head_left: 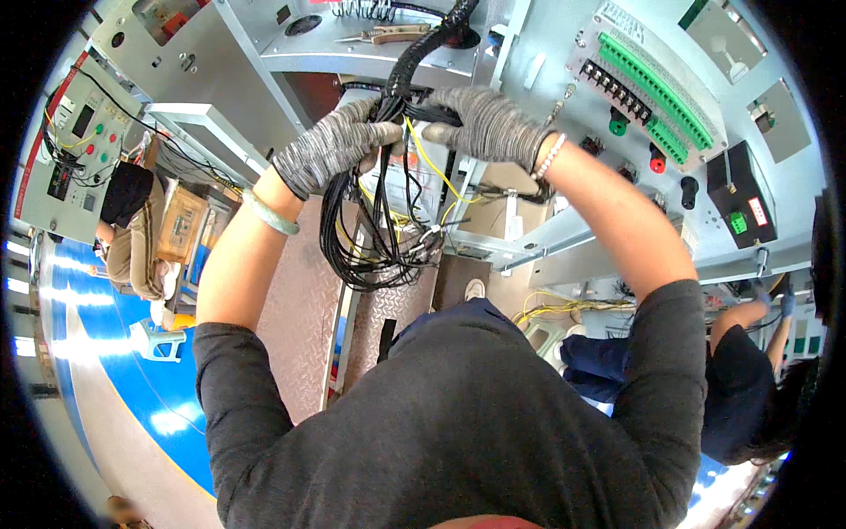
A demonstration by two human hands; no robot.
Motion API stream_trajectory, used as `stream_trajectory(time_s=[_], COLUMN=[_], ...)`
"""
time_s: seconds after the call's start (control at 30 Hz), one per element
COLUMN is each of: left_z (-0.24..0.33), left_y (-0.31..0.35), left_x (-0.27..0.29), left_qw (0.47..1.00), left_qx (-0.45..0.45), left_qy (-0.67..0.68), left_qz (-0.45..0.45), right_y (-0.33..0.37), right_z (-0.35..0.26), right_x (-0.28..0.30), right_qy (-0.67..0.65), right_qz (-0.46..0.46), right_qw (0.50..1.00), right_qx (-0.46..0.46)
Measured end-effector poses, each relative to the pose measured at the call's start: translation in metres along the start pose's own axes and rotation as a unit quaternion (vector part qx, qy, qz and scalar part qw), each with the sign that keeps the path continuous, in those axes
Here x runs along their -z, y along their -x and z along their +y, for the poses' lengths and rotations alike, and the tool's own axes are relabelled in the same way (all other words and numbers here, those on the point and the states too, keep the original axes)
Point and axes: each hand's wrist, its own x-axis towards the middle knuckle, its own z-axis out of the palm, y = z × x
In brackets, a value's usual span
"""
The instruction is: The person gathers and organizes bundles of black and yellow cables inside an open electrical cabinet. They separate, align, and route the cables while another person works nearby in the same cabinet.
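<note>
A bundle of thin black wires (342,231) comes out of a thick black sleeved harness (407,69) and hangs in loops below my hands. My left hand (339,145), in a grey knitted glove, is closed around the wires where the sleeve ends. On the other side, my right hand (489,125), gloved alike, pinches black wires fanned toward it. A yellow wire (428,160) drops between the two hands and curves right. Loose wire ends (432,231) dangle at the bottom of the loops.
Pliers (388,33) lie on the cabinet shelf above. At right, a panel carries a green terminal strip (652,84) and a black box (740,196). A door with buttons (79,145) stands left. One person sits at left; another works at right. A stool (159,340) is lower left.
</note>
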Motion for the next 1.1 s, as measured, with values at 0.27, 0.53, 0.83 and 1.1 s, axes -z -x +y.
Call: stream_trajectory(time_s=[0.27, 0.53, 0.83, 1.1], left_z=[-0.004, -0.007, -0.018, -0.019], left_y=[0.001, -0.001, -0.006, -0.010], left_x=[0.000, -0.003, -0.009, -0.003], left_qw=[1.000, 0.999, 0.997, 0.994], left_qx=[-0.019, -0.030, -0.061, -0.082], left_qy=[0.006, -0.026, -0.015, -0.062], left_qz=[-0.008, 0.029, 0.042, 0.035], right_y=[0.002, 0.012, -0.010, -0.031], right_z=[-0.032, -0.022, -0.020, -0.006], right_x=[-0.009, 0.012, 0.011, 0.025], right_qy=[0.053, -0.292, 0.066, 0.201], right_qz=[-0.004, -0.100, -0.066, -0.084], right_qw=[0.997, 0.940, 0.994, 0.958], right_qx=[-0.051, -0.143, 0.055, 0.185])
